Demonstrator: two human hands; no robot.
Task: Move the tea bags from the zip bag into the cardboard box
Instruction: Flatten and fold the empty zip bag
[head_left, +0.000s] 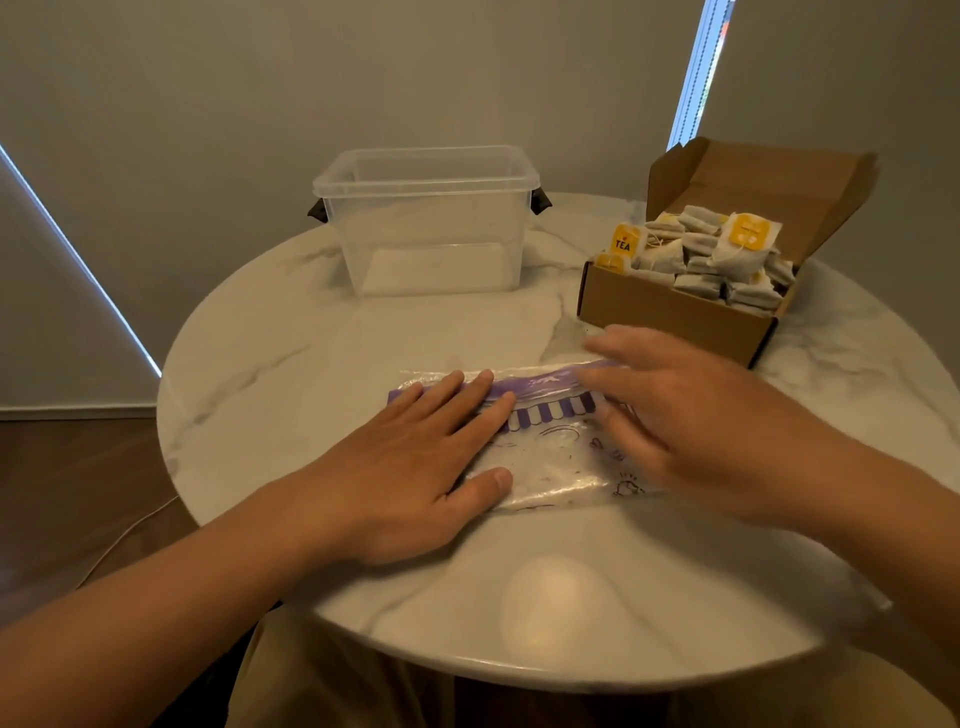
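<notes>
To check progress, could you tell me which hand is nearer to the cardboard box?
Right. The right hand is over the right end of the zip bag, just in front of the cardboard box; the left hand lies flat on its left part, farther off.

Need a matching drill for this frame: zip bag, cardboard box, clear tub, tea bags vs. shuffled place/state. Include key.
Things
1. zip bag
2. cardboard box
3. clear tub
4. tea bags

Place or state
A. open, flap up, on the far right of the table
B. empty, at the back, left of the cardboard box
C. heaped inside the cardboard box
D. lying flat, left hand resting on it

Pairs: 1-D, 2-A, 3-B, 4-C
</notes>
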